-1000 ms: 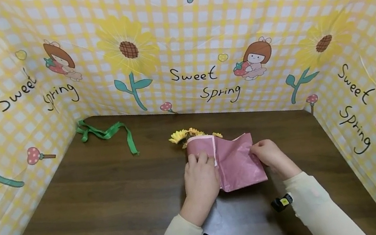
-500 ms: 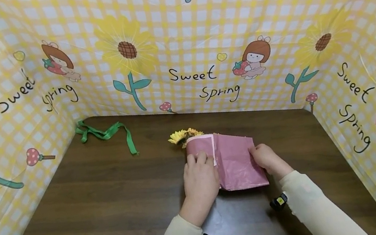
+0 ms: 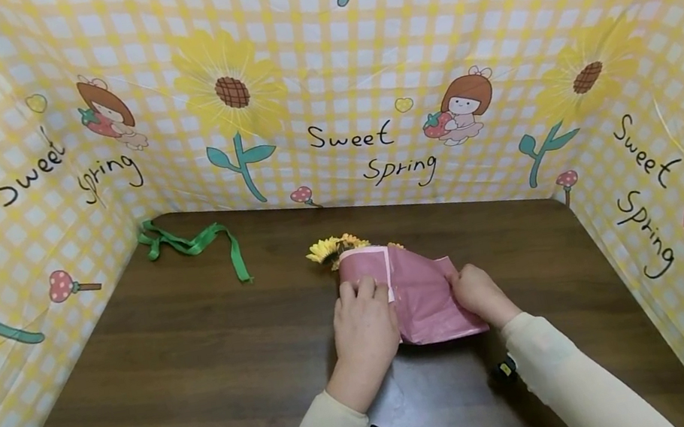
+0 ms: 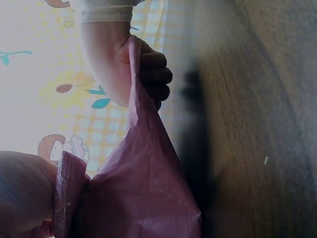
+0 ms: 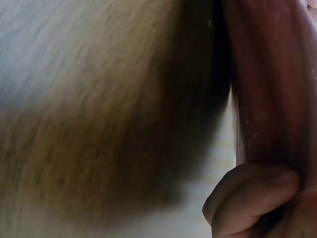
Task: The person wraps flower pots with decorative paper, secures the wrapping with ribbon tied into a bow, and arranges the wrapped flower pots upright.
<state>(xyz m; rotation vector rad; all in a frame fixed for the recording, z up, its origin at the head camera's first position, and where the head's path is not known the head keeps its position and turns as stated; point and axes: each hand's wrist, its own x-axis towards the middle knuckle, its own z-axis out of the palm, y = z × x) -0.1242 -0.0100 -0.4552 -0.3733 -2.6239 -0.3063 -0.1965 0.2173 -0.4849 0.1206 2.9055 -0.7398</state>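
Observation:
Pink wrapping paper [image 3: 425, 294] with a pale border lies partly around a bunch of yellow artificial flowers [image 3: 325, 250], whose heads show past its far edge; the stems are hidden. On the left, my left hand [image 3: 364, 324] holds the folded part of the paper with fingers bent over it. My right hand [image 3: 481, 294] grips the paper's right edge and lifts it off the table, so it slopes up in the left wrist view. In the right wrist view, curled fingers [image 5: 252, 198] pinch the paper.
A green ribbon [image 3: 192, 241] lies loosely at the table's back left. The brown wooden table [image 3: 206, 375] is bounded at the back and sides by a yellow checked cloth [image 3: 318, 80] printed with flowers and lettering.
My right hand has moved a little to the left, bringing the paper's right edge inward. The right flap is narrower at its top now. The left hand has stayed in place.

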